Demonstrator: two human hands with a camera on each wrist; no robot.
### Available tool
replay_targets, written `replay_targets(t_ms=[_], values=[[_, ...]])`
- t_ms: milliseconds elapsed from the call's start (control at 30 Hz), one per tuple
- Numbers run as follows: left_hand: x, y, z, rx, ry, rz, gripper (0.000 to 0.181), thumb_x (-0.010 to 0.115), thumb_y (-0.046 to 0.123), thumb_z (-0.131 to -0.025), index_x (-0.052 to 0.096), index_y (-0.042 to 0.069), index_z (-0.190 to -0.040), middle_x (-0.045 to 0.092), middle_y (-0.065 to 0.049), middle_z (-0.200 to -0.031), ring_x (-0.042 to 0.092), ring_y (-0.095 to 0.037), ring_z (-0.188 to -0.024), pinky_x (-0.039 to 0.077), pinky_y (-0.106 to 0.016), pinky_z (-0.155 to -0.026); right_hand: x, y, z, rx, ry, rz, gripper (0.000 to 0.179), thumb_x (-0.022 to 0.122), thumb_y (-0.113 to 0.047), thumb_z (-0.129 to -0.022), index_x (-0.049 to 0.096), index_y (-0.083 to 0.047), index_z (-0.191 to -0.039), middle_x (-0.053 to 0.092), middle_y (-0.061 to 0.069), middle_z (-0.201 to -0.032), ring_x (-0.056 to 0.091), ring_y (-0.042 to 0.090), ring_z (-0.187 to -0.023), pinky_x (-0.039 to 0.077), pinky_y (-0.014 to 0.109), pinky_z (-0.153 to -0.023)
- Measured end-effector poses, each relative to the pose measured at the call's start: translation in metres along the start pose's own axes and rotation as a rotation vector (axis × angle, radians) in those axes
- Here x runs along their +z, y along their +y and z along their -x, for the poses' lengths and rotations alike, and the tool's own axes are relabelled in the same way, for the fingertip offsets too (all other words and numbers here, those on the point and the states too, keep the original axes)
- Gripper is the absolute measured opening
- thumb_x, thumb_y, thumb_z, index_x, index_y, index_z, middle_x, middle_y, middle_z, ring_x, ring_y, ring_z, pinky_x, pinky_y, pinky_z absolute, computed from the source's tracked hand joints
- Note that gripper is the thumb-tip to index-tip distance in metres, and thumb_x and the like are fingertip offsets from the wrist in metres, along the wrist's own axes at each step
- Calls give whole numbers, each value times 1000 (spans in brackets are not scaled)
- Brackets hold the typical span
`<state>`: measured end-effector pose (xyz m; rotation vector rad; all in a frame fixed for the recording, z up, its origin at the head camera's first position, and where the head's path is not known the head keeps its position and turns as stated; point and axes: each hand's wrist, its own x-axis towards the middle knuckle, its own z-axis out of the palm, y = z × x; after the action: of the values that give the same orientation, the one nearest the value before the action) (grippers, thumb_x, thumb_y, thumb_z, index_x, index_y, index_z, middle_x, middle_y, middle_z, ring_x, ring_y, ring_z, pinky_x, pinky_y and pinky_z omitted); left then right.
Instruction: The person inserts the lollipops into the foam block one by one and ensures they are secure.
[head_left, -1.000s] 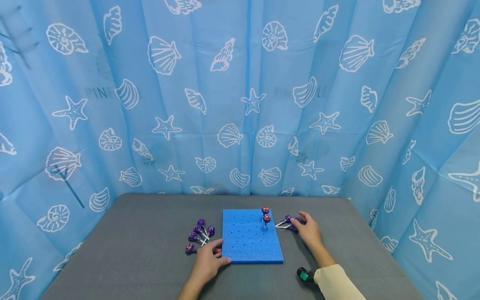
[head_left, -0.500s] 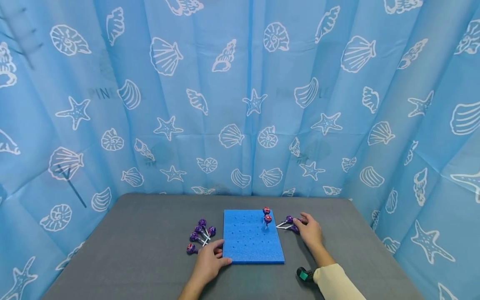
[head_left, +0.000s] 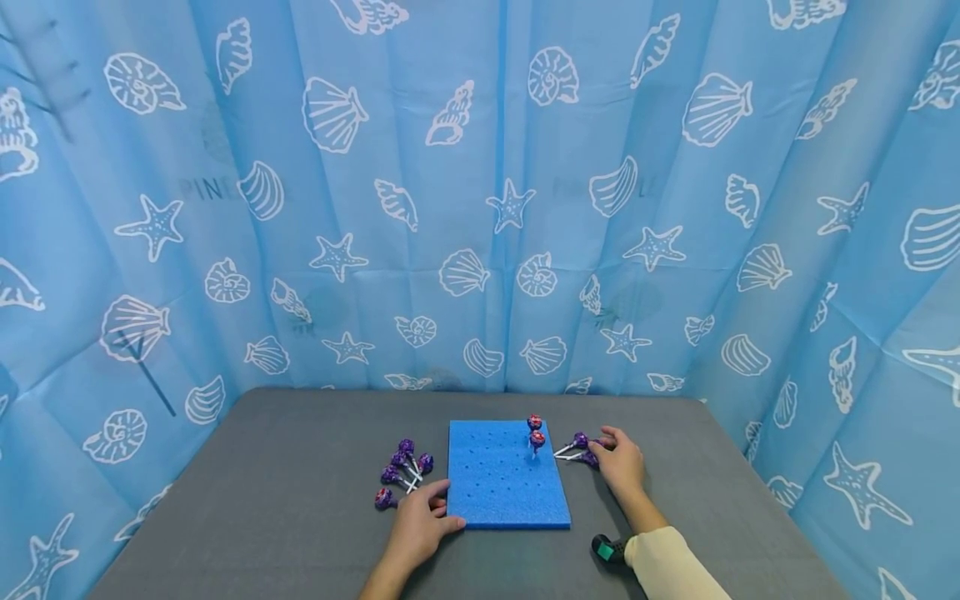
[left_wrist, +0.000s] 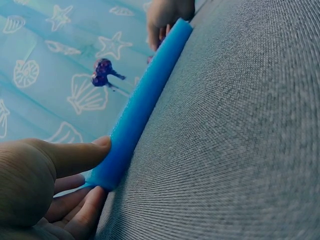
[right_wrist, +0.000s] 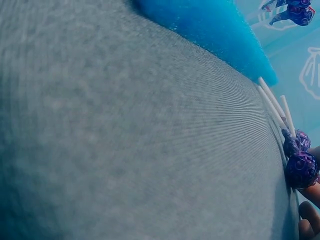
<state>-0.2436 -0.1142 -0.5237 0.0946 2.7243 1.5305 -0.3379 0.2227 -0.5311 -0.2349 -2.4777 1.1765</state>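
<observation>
My left hand [head_left: 420, 525] holds the near left corner of a blue foam board [head_left: 506, 492] dotted with small holes. In the left wrist view, the thumb lies on the board's edge and the fingers curl at its corner. Two lollipops [head_left: 537, 440] with red and purple wrappers stand upright in the board's far right part. Beside its right edge, my right hand [head_left: 621, 462] pinches a purple-wrapped lollipop [head_left: 600, 444], partly hidden by the fingers. Under these fingers, purple lollipops [right_wrist: 302, 170] lie close together, their white sticks pointing toward the board.
Several more lollipops [head_left: 405, 462] lie left of the board, close to my left hand. A black device with a green patch [head_left: 606, 549] is at my right wrist. The grey table [head_left: 300, 500] ends at a blue shell-print curtain [head_left: 480, 208].
The head view has shifted very slightly. Both hands, the board and the lollipops hold practically the same places.
</observation>
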Motion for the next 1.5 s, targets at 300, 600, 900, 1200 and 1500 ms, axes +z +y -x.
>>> replay_targets(t_ms=[300, 600, 900, 1200, 1500], values=[[0, -1, 0, 32, 11, 4, 64, 88, 9, -68, 62, -2, -126, 64, -9, -102, 62, -21, -94, 56, -32, -76, 0, 2, -3, 18, -15, -32, 47, 69, -11, -88, 52, 5, -129, 68, 21, -101, 61, 38, -95, 43, 51, -83], [0, -1, 0, 11, 1, -3, 64, 88, 10, -68, 62, -1, -126, 64, -10, -104, 63, -22, -95, 56, -32, -77, -5, 7, -1, 3, 19, -81, 48, 69, -10, -90, 51, 2, -133, 68, 20, -102, 64, 35, -93, 49, 45, -79], [1, -1, 0, 0, -1, 3, 65, 88, 10, -69, 61, -1, -127, 64, -11, -105, 63, -22, -96, 56, -32, -77, -9, 6, -3, 0, 52, -117, 44, 69, -12, -91, 54, 0, -130, 67, 20, -105, 66, 31, -88, 49, 22, -61], [0, -2, -1, 19, 6, 20, 64, 87, 9, -69, 61, -2, -127, 63, -11, -104, 63, -23, -96, 56, -31, -77, -16, -13, -10, -44, 65, -155, 31, 69, -14, -92, 63, -1, -119, 65, 16, -111, 63, 29, -92, 49, 28, -68], [0, -1, 1, 7, 11, 2, 65, 87, 10, -69, 61, -1, -127, 63, -10, -103, 63, -22, -96, 56, -32, -77, -23, -31, -18, -82, 61, -193, 24, 70, -14, -91, 66, -2, -112, 66, 13, -107, 62, 25, -93, 48, 24, -67]])
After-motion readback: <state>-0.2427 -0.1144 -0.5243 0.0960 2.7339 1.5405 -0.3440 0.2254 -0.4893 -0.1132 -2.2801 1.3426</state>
